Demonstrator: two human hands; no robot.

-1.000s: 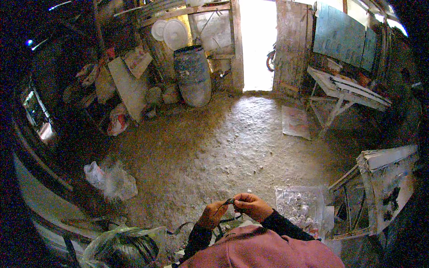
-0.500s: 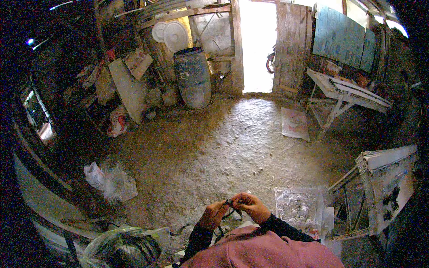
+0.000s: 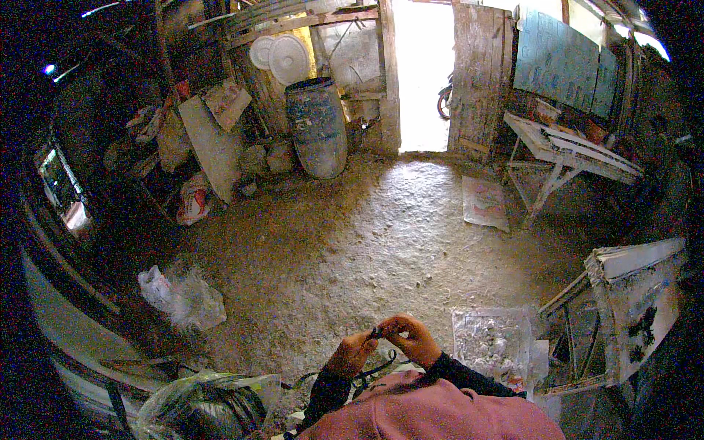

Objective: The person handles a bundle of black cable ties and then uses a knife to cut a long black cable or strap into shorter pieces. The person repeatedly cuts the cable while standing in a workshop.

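Observation:
Close in front of my body, my left hand (image 3: pixel 352 353) and my right hand (image 3: pixel 412 342) meet, fingertips almost touching. Both pinch a narrow black strap (image 3: pixel 385 362) at a small dark piece between them, too small to make out. Below my hands the strap hangs in a loose loop, and a dark strip runs off to the left. At lower left lies a clear plastic bag (image 3: pixel 158 405) with something dark inside.
A crumpled clear plastic bag (image 3: pixel 192 297) lies on the dirt floor to the left. On the right are a sheet with white lumps (image 3: pixel 488 341) and a white frame (image 3: pixel 598 323). Farther off stand a blue barrel (image 3: pixel 317 128), a slatted table (image 3: pixel 579 150) and a bright doorway (image 3: pixel 424 81).
My right hand's fingers have shifted slightly on the dark piece, with the thumb and forefinger now making a rounder gap. The hanging strap loop has swung a little to the right.

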